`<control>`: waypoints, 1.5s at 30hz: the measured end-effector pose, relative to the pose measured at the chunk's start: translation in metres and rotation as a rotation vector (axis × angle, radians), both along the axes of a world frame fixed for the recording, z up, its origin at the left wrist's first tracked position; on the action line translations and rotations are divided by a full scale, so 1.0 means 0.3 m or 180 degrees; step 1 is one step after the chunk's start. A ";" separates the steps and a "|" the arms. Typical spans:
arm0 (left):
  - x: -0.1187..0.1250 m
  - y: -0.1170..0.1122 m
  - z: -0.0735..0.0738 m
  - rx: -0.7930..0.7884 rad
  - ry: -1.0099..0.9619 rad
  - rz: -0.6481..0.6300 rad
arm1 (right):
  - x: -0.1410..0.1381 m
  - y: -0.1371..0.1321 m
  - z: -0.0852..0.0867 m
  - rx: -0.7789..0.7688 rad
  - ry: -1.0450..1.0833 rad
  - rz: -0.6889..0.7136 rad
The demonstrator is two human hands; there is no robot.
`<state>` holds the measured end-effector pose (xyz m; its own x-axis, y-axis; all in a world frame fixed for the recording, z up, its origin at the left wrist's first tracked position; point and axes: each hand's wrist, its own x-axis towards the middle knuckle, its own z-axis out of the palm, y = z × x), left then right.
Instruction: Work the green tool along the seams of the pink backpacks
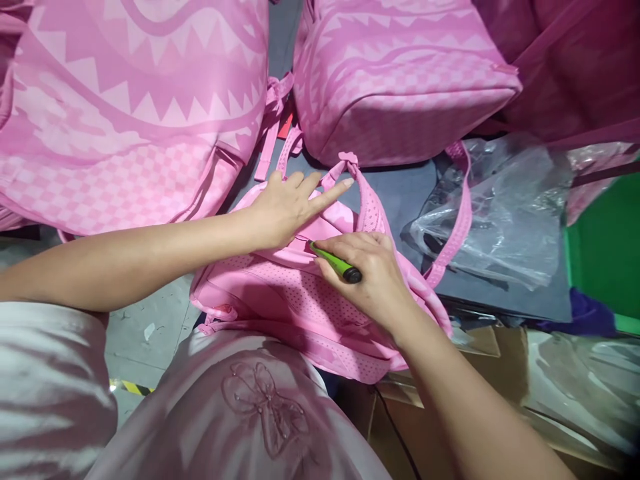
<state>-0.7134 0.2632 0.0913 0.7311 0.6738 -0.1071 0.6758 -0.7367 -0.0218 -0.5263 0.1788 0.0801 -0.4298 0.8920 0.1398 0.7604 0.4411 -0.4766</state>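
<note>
A pink backpack (320, 293) with dotted mesh padding lies in front of my body, partly over the table edge. My left hand (280, 210) rests on its upper part, fingers spread, with the index finger stretched toward a strap loop (349, 160). In my right hand (367, 270) is a green pen-like tool with a black end (336, 261). Its tip points up and left at a fold of the backpack, close below my left hand. Whether the tip touches the fabric I cannot tell. Some of the right fingers are hidden behind the hand.
Two larger pink backpacks with jagged-teeth prints, one at left (125, 113) and one at the back (400, 87), stand on the grey table (410, 190). Clear plastic bags (500, 213) lie at right, beside a green bin (607, 247). Cardboard (500, 373) sits below.
</note>
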 end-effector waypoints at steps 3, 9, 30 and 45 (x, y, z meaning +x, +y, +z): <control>-0.026 0.000 -0.002 0.0001 -0.0098 0.0082 | 0.004 -0.008 0.001 0.0069 0.0114 -0.0025; -0.056 -0.002 0.016 -0.0308 -0.0050 0.0725 | -0.018 -0.013 0.007 0.0004 0.0448 -0.0119; -0.047 0.002 0.039 -0.0661 -0.0068 0.0785 | -0.145 -0.032 -0.026 0.0246 0.0445 -0.0893; -0.068 0.024 0.037 -0.0632 -0.0013 0.0444 | -0.148 -0.021 -0.013 -0.0200 0.0437 -0.0737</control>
<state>-0.7338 0.2705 0.1024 0.6330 0.7344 -0.2447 0.7712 -0.6257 0.1172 -0.5708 0.1725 0.0762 -0.1942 0.9731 0.1238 0.7639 0.2292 -0.6033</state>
